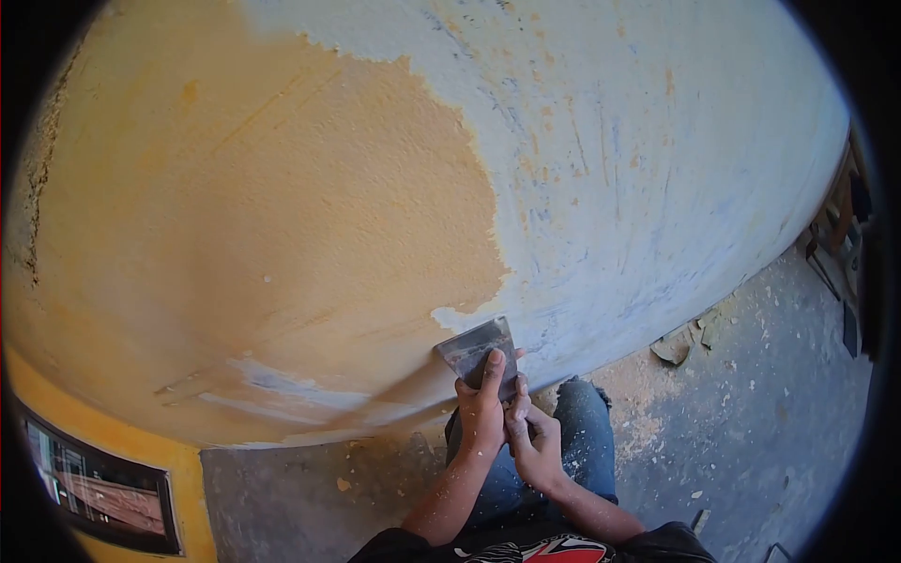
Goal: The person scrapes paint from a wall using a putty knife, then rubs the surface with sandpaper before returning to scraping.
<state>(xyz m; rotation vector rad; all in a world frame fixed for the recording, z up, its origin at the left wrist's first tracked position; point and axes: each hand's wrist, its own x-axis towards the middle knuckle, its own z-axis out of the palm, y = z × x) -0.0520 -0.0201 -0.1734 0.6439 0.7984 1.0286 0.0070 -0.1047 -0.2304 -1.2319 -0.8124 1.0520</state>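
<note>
A broad metal scraper (472,342) has its wide edge against the wall, at the lower boundary of the orange paint. My left hand (481,410) grips it, thumb pressed flat on the blade's face. My right hand (538,452) is closed at the lower right of the tool, fingers close against the left hand; the handle is hidden between them. Orange paint (347,197) covers the wall's left part, with a ragged edge. To the right, the wall shows a pale whitish-blue surface (610,178) with scratches and orange specks. Dust and flakes speckle both hands and forearms.
The grey floor (751,413) is scattered with paint chips, and larger peeled pieces (672,349) lie by the wall's foot. A dark-framed window (99,493) is at lower left. Several objects (840,225) stand at the far right. My knees in jeans (584,422) are close to the wall.
</note>
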